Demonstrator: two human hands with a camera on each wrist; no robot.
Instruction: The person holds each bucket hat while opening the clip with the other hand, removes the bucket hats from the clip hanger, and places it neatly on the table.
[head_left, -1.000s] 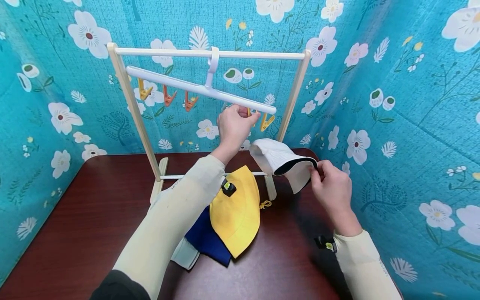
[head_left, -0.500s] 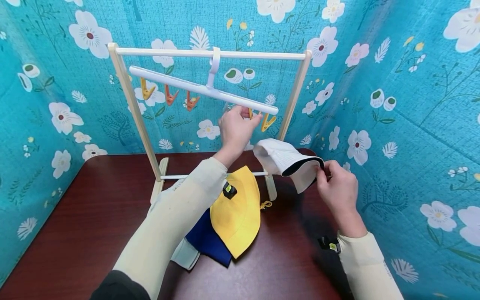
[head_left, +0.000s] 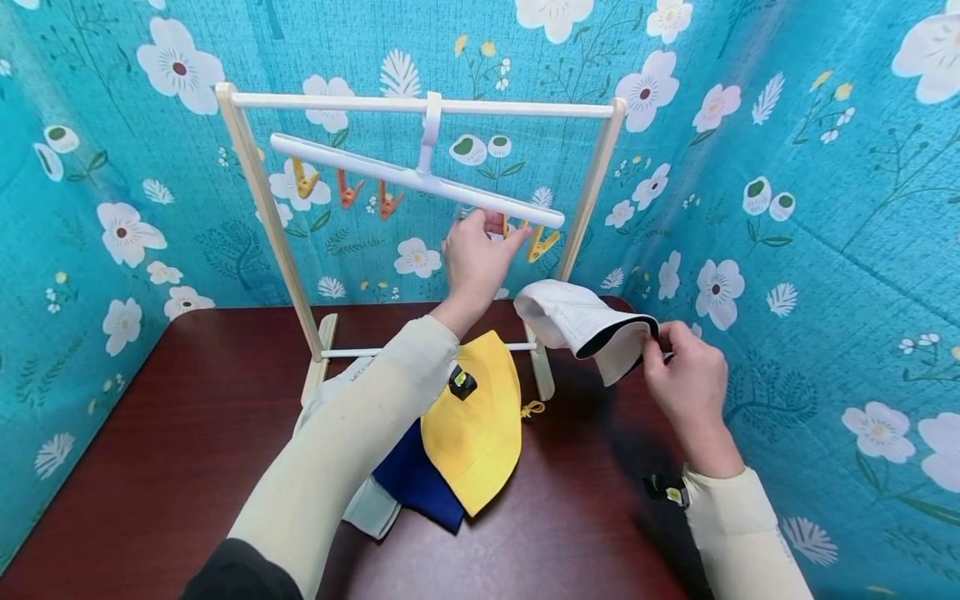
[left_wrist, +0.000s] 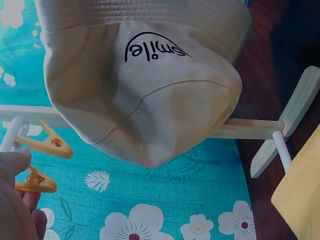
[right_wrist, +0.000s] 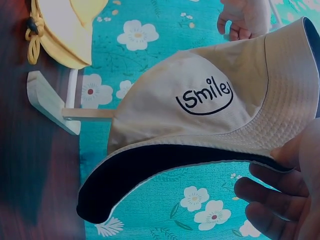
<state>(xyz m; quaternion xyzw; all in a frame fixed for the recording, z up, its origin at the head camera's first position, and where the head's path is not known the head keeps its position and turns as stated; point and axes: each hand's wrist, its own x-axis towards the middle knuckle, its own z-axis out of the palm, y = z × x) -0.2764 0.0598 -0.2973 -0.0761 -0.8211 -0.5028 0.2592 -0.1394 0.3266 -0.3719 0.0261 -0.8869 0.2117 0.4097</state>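
Note:
My right hand [head_left: 686, 379] grips the brim edge of a cream bucket hat [head_left: 566, 312], which has a black lining. In the right wrist view, "smile" lettering shows on the hat's side. A white clip hanger [head_left: 405, 177] hangs tilted from the rack's top rail, its right end lower. Near that end, my left hand [head_left: 476, 254] pinches a yellow clothespin [left_wrist: 40, 182], mostly hidden by the fingers in the head view. Just right of it hangs another yellow clothespin [head_left: 542, 244]. The hat is below these two, apart from them.
The wooden rack [head_left: 258, 217] stands on a dark red table [head_left: 150, 450]. Under my left forearm lie a yellow hat [head_left: 480, 425], a dark blue hat [head_left: 420, 483] and a pale folded one [head_left: 372, 507]. An orange clothespin [head_left: 387, 200] hangs among others on the left.
My right hand has drifted right, taking the cream hat along. The hanger has shifted slightly right, with my left hand still at the same clothespin.

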